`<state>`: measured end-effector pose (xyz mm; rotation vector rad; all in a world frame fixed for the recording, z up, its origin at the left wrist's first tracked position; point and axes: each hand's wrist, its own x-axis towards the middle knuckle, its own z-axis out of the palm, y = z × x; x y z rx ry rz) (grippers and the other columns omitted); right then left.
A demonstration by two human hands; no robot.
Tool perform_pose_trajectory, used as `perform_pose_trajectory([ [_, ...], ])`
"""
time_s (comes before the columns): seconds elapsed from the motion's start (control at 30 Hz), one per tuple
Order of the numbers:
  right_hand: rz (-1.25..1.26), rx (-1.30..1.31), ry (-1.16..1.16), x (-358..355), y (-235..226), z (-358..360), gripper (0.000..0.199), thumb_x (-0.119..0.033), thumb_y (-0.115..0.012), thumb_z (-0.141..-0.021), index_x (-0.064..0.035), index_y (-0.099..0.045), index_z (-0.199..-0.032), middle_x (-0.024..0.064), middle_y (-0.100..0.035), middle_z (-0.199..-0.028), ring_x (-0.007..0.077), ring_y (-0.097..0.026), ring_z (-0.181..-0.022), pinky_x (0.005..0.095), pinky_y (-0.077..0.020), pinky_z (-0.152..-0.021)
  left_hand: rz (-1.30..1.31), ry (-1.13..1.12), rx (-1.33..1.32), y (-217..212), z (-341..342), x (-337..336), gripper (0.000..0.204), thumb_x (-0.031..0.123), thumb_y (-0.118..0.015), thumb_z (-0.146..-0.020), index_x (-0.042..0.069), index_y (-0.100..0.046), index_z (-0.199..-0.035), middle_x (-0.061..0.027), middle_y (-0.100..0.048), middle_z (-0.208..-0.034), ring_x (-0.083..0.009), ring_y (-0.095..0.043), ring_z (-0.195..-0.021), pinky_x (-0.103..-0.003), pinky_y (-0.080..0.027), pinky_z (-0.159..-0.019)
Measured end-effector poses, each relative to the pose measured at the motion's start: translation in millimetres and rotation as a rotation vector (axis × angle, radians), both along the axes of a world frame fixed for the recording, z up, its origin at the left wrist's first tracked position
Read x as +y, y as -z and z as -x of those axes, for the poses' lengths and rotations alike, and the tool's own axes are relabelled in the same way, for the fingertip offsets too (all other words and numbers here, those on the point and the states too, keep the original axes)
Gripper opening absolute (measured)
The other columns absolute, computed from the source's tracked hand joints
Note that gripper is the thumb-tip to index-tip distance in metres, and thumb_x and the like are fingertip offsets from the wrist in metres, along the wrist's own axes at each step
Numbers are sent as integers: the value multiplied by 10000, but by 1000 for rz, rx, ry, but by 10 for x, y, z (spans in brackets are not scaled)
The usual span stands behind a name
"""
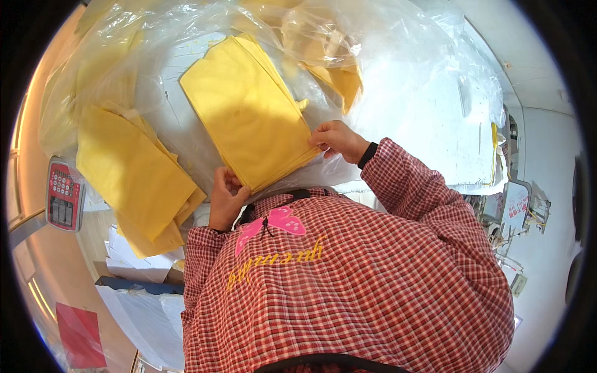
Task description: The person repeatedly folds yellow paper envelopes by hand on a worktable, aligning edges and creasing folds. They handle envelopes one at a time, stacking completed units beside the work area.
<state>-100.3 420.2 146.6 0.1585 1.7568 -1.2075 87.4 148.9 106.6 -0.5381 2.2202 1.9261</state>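
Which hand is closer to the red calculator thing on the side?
The left. The left hand grips the near corner of the yellow stack, on the red calculator-like device's side. The right hand holds the stack's far edge, farther away.

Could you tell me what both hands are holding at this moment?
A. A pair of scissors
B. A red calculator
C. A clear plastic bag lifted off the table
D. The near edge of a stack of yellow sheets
D: the left hand and the right hand each grip the near edge of the stack of yellow sheets, which lies on clear plastic wrap.
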Motion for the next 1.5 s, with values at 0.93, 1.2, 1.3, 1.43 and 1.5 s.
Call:
perform_pose_trajectory([
  [0.93,-2,166,-12,-144,-247,-70,405,-109,-692,-859,31,-494,-1184,101,-621,-838,148,-628,-630,272,-500,-511,29,-171,42,-200,-9,375,587,-19,-810,-726,34,-422,-1163,-38,-554,-916,-137,-570,-824,-283,-494,-765],
  [1.2,251,-110,216,-96,-82,-17,447,-117,-653,-910,-22,-413,-1274,52,-577,-828,127,-545,-574,250,-446,-484,-266,-170,84,-67,-114,267,618,-38,-750,-779,72,-399,-1276,-65,-590,-1065,-163,-596,-1018,-327,-491,-916],
  [1.3,160,78,8,-130,-266,-23,438,-55,-588,-902,-27,-392,-1294,37,-552,-770,122,-508,-564,259,-440,-496,-195,-176,116,5,-177,289,609,-23,-739,-790,76,-403,-1288,-72,-599,-1092,-170,-603,-1024,-332,-497,-910],
  [1.43,322,44,-9,-160,-204,16,381,-105,-620,-920,-87,-452,-1262,20,-536,-734,94,-467,-518,234,-399,-496,-41,-143,28,-37,-154,290,698,12,-757,-762,78,-391,-1353,-129,-587,-1174,-236,-586,-1111,-381,-467,-978],
  [1.5,365,32,14,-277,-246,86,330,-86,-612,-915,-99,-486,-1220,11,-539,-739,89,-470,-522,233,-411,-508,446,-165,133,-73,-94,261,739,89,-772,-754,67,-388,-1385,-169,-554,-1239,-287,-538,-1186,-414,-418,-1039],
])
